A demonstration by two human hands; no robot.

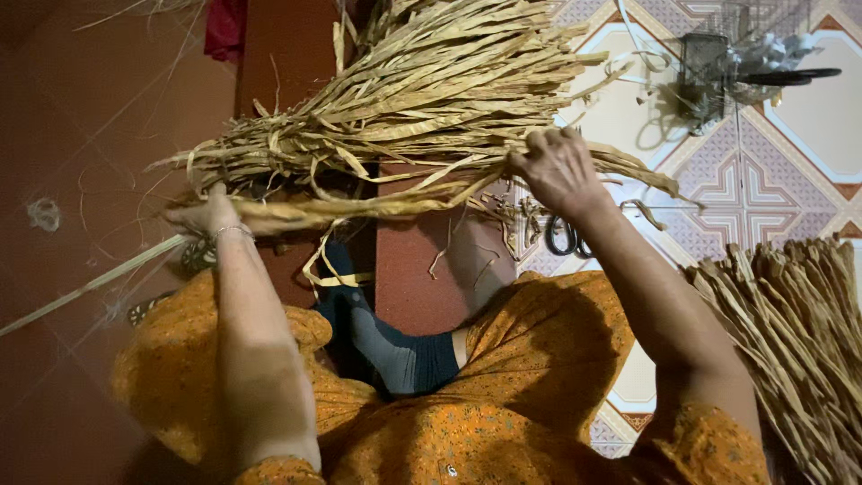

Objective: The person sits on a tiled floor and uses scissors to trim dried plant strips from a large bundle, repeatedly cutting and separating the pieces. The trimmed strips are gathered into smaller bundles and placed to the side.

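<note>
A big bundle of dried tan leaf strips (422, 99) is held up in front of me, fanning out toward the top. My left hand (211, 214), a thin bangle on its wrist, grips a twisted strand of strips (359, 207) at the left. My right hand (557, 166) clutches the bundle's strips at the right end of that strand. Loose strip ends curl down between the two hands.
A second heap of dried strips (799, 341) lies at the right. Black scissors (566, 235) lie on the patterned tile floor (754, 180) below my right wrist. A wire basket (727, 63) stands at the top right. My orange patterned garment (503, 395) fills the bottom.
</note>
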